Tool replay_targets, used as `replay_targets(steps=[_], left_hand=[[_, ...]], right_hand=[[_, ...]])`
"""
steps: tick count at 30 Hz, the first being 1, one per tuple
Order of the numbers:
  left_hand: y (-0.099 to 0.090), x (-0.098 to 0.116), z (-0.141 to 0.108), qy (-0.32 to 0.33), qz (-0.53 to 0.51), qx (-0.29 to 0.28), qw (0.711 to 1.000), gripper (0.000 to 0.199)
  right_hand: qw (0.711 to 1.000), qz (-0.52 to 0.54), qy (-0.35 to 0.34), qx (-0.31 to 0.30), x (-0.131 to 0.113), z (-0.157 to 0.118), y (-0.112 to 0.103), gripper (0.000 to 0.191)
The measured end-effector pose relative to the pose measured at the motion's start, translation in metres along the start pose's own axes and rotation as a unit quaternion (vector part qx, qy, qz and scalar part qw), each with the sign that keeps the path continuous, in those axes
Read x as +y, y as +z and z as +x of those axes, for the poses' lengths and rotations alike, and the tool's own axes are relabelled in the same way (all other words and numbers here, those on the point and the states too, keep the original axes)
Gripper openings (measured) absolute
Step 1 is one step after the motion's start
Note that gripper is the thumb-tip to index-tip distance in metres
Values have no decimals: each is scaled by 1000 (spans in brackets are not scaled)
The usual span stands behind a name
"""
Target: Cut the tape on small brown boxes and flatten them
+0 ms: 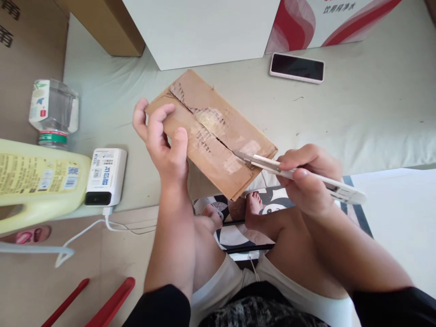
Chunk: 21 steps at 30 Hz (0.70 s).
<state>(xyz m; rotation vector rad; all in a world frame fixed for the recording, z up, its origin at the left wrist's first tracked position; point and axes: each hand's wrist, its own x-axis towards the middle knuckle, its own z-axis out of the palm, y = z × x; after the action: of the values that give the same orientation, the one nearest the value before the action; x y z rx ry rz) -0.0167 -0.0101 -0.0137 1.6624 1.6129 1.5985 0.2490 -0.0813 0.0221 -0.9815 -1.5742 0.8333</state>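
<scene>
Left hand grips the far-left corner of the cardboard box; right hand is closed round the handle of the utility knife, its blade at the torn seam near the box's right end. We have the box slanted between the hands, over the near edge of the pale sheet. The left-hand grip probably steadies it against the blade, fingers well apart from the cutting edge; the slant likely suits the right wrist. Writing: we read 饮用纯净水 (purified drinking water) on the red-and-white carton. Print on the yellow jug, beside its QR code, and on the white device is too small for us. No brand legible on the phone.
</scene>
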Motion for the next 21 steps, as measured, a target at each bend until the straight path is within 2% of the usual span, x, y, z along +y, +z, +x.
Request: replay_targets(steps=[4,10,14,16,18,20,21], left_hand=[[2,1,0,12,-9,4,1000,50],[2,0,1,28,-32,6,999,46],[1,0,1,14,-29,-6,999,46],[2,1,1,8,-30,-9,999,47],[3,1,1,13,-41,0,999,48],[5,0,0,27,-55,16,998,51],[6,0,0,31,-59,19,998,52]], right_hand=[[996,75,4,46,-3,0,-2,18],[996,74,38,12,-6,1,0,15],[993,108,26,34,-11,4,-2,12],[988,145,22,47,-12,7,-7,14],[985,169,4,36,-10,11,-13,19],[986,165,-17,29,-4,16,-21,24],[987,150,-21,47,1,19,-24,26]])
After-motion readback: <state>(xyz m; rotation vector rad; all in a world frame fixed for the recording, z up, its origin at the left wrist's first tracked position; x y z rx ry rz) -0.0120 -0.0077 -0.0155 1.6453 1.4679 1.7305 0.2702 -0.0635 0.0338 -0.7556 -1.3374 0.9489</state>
